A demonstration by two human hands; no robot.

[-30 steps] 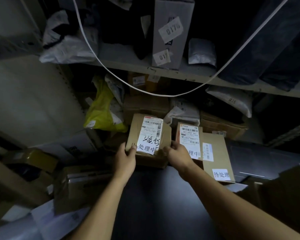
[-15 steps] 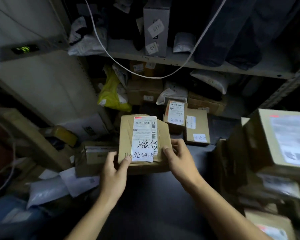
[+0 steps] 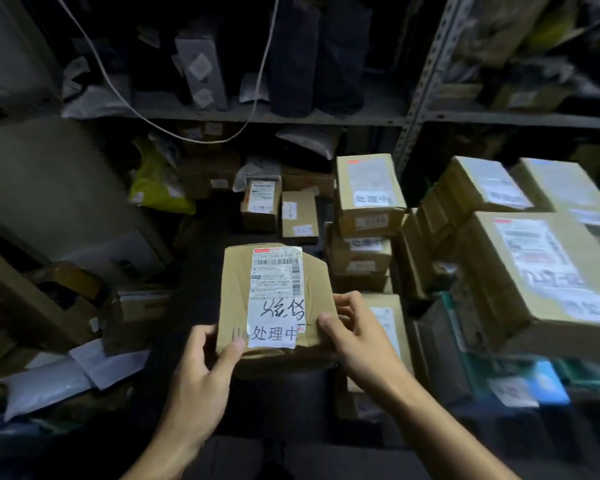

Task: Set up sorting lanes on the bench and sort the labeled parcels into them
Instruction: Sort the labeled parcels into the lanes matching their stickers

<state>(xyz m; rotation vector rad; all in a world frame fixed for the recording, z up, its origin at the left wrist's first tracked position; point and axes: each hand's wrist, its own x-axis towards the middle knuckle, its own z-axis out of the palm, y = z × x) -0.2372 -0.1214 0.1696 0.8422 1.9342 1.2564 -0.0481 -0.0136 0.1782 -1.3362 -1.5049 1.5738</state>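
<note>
1. Held parcel: a creased cardboard parcel [image 3: 274, 303], carried in mid-air over the dark bench [image 3: 194, 306], label side up toward the camera. Likely held flat this way so the shipping label [image 3: 277, 271] and the white sticker reading "处理中" [image 3: 272, 332] can be read before choosing a lane.
2. Left hand [image 3: 201, 372]: grips the near left corner, thumb pressed on the top face beside the sticker, remaining fingers wrapped under and out of sight.
3. Right hand [image 3: 357, 332]: grips the near right edge, thumb on top, fingers [image 3: 347, 303] curled round the side. Two-handed hold judged to steady a soft, dented box.
4. Lane candidate: a stack of boxes [image 3: 366, 216] just right of the held parcel; its top box bears a sticker that appears to read the same three characters, though blurred. Judged the probable destination.
5. Further stacks: larger labelled cartons [image 3: 548, 271] at far right, well apart from the held parcel.
6. Bench rear: two small labelled boxes [image 3: 278, 209] side by side, a yellow mailer bag [image 3: 156, 181] to their left.
7. Obstructions: metal shelving [image 3: 326, 116] overhead with a slack white cable [image 3: 187, 136] hanging below it; loose grey mailers [image 3: 45, 386] and cartons crowding the left. Free bench surface narrow; any lift onto the stack needs clearance over its top box.
</note>
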